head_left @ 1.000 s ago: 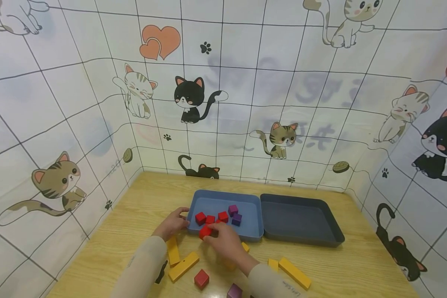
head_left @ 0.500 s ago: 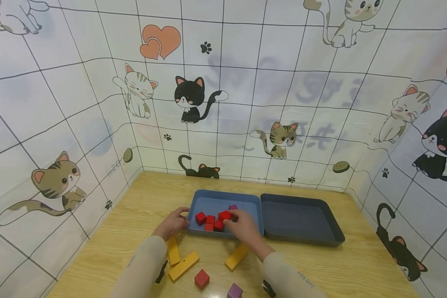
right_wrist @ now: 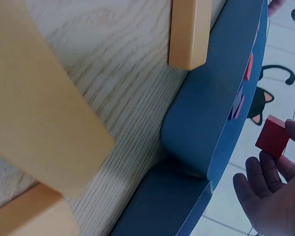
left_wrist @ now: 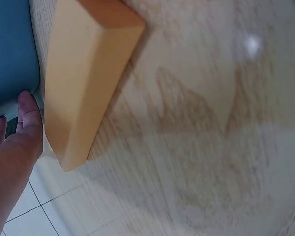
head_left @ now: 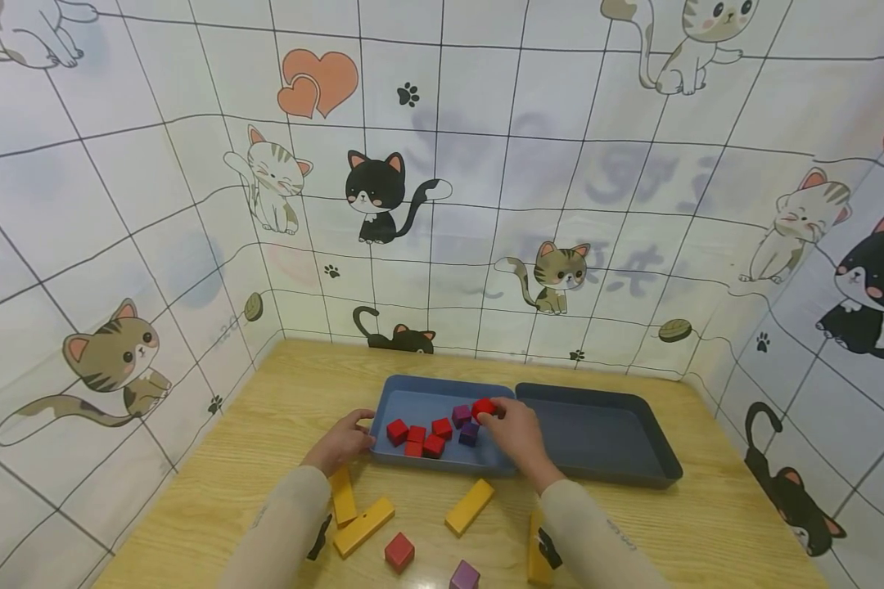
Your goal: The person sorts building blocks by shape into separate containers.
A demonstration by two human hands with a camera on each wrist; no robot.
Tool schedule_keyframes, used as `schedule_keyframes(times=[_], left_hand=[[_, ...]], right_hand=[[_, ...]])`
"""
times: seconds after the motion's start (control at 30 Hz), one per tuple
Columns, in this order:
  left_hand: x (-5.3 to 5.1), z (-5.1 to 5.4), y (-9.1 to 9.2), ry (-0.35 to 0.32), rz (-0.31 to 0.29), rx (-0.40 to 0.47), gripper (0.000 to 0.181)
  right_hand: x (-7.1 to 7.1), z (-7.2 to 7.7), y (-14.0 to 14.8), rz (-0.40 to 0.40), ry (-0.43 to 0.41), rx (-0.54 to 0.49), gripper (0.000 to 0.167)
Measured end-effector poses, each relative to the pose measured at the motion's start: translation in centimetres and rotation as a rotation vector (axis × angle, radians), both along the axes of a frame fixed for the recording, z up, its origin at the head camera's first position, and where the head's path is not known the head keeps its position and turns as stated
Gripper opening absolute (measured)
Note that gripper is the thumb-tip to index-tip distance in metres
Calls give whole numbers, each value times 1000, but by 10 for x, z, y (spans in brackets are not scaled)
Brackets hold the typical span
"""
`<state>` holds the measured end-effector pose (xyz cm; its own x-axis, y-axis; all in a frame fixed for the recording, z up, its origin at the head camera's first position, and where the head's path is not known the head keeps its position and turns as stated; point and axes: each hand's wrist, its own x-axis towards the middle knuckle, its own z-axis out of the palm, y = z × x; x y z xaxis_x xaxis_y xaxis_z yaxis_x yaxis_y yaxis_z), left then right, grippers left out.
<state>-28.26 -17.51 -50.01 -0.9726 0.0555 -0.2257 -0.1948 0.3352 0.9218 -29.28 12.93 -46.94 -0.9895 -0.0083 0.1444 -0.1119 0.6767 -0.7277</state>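
My right hand (head_left: 519, 433) pinches a red cube (head_left: 483, 410) over the right end of the blue tray (head_left: 442, 466). In the right wrist view the right hand (right_wrist: 278, 191) has the red cube (right_wrist: 273, 136) between thumb and fingers, above the tray rim. Several red cubes (head_left: 434, 446) and two purple cubes (head_left: 469, 433) lie inside the blue tray. At that tray's left edge rests my left hand (head_left: 340, 444), its fingers against the side; the left wrist view shows the left hand (left_wrist: 19, 142) touching the tray corner (left_wrist: 12, 54).
A dark grey tray (head_left: 597, 433) adjoins the blue one on the right. In front lie yellow blocks (head_left: 469, 507), another yellow block (head_left: 364, 528) at the left, a red cube (head_left: 399, 552) and a purple cube (head_left: 464, 575). A cat-print sheet (head_left: 471, 204) surrounds the wooden table (head_left: 250, 425).
My right hand has moved rightward across the blue tray with a red cube, uncovering the purple cubes. The left hand has stayed at the tray's left edge.
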Motion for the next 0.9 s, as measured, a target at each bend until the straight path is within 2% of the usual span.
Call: schedule_keyframes(times=[0.27, 0.57, 0.8, 0.9], left_hand=[[0, 0, 0, -18, 10, -15, 52], [-1, 0, 0, -26, 15, -24, 52], [-1, 1, 1, -24, 12, -20, 53], [-1, 0, 0, -19, 5, -34, 53]], right_hand=[[-11, -5, 10, -61, -13, 17, 39], [-20, -8, 13, -73, -20, 13, 39], [-24, -12, 13, -33, -49, 84, 55], [-22, -14, 13, -13, -44, 94, 55]])
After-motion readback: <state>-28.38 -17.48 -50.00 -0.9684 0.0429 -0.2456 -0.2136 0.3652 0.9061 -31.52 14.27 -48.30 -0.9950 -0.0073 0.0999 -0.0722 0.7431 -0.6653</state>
